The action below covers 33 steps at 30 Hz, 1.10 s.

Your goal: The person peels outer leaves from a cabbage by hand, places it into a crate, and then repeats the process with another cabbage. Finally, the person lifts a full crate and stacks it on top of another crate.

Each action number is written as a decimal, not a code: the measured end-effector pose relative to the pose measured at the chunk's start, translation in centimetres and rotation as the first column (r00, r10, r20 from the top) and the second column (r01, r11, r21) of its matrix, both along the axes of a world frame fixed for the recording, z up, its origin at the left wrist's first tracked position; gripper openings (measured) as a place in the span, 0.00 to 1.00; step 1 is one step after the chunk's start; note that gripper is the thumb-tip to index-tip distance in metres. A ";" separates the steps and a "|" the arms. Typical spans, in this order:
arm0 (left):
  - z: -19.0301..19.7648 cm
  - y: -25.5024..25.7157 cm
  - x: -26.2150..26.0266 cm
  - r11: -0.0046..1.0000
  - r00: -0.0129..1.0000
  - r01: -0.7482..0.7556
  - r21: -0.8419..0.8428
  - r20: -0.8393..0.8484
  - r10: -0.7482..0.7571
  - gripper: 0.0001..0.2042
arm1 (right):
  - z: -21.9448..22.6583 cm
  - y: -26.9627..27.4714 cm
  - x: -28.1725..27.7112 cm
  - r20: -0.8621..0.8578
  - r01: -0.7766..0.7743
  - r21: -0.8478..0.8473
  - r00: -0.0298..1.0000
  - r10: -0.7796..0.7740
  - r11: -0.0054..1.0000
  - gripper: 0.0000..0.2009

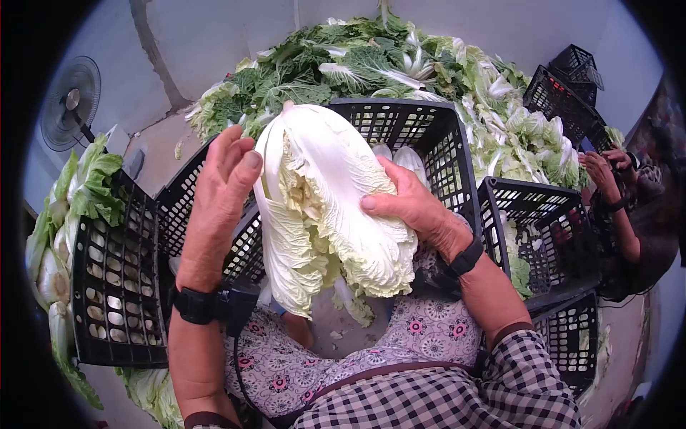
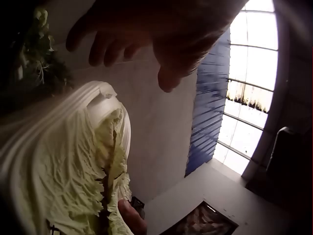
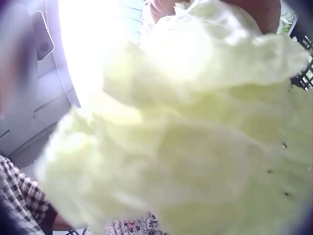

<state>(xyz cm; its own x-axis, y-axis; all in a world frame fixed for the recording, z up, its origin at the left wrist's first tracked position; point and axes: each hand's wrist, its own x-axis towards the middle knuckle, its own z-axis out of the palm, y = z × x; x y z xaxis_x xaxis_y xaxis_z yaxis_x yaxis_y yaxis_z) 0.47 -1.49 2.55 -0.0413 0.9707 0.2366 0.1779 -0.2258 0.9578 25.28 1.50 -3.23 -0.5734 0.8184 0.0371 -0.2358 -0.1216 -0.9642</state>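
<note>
A large napa cabbage (image 1: 343, 179) with white ribs and frilly pale leaves hangs in front of the body, stem end up. My right hand (image 1: 411, 204) grips it from the right side, thumb across the outer leaf, the other fingers hidden behind. My left hand (image 1: 225, 186) is raised just left of the cabbage, fingers loosely bent, holding nothing. In the left wrist view the left hand (image 2: 151, 34) hovers apart from the cabbage (image 2: 63, 161). Leaves of the cabbage (image 3: 186, 147) fill the right wrist view, blurred.
Black crates stand left (image 1: 118, 286), behind (image 1: 450, 157) and right (image 1: 543, 193). A heap of cabbage leaves (image 1: 300, 71) lies against the wall. More cabbages (image 1: 53, 275) are at far left, near a fan (image 1: 71, 100). Another person's hand (image 1: 600, 171) shows at right.
</note>
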 end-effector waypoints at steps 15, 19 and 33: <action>1.0 -0.3 -2.6 0.973 0.994 -0.077 0.219 -0.062 0.093 0.17 | 2.1 6.5 2.6 -0.100 0.186 0.066 0.979 -0.179 0.980 0.35; 0.9 -0.1 -2.8 0.974 0.993 -0.053 0.219 -0.088 0.074 0.16 | 6.0 11.6 6.8 -0.571 0.410 -0.255 0.667 -0.479 0.875 0.38; -0.3 0.2 -1.0 0.987 0.972 0.157 0.022 -0.183 -0.151 0.17 | 0.6 3.0 6.4 0.141 0.016 0.017 0.990 -0.019 1.000 0.19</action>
<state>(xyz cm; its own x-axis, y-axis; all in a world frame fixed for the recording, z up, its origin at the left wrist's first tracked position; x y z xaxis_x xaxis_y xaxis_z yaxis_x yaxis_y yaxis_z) -0.54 -1.25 2.27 0.1543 0.9529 0.2612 0.3070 -0.2975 0.9040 31.68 4.53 -2.60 -0.5594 0.8283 -0.0308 -0.0990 -0.1036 -0.9897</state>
